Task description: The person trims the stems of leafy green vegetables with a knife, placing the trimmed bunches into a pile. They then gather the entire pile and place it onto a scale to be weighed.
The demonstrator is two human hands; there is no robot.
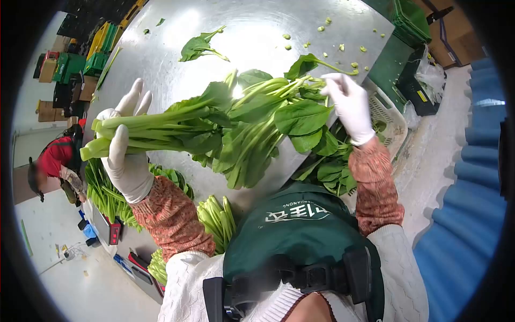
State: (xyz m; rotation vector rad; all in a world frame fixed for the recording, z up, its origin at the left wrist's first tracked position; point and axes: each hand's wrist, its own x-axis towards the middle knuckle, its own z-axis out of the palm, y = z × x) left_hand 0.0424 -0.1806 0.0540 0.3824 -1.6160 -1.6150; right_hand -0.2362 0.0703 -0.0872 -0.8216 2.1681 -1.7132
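Note:
My left hand (129,161), in a white glove, is wrapped round the thick stem ends of a bunch of choy sum (166,129), its leaves pointing right. Under and beyond the bunch, a loose heap of leafy green stalks (252,129) lies on the metal table (155,64). My right hand (348,104), also gloved, is at the heap's right end with its fingers pinched at the green stalks; the exact piece between the fingertips is partly hidden. A small leafy sprig (201,47) rests farther back on the table.
Cut stem bits (341,47) are scattered at the back right. A white basket (396,121) and more leafy greens (332,172) sit beside my right forearm. Bundled greens (214,220) lie by my left forearm. A person in red (56,155) is at the left. Green crates (410,24) stand back right.

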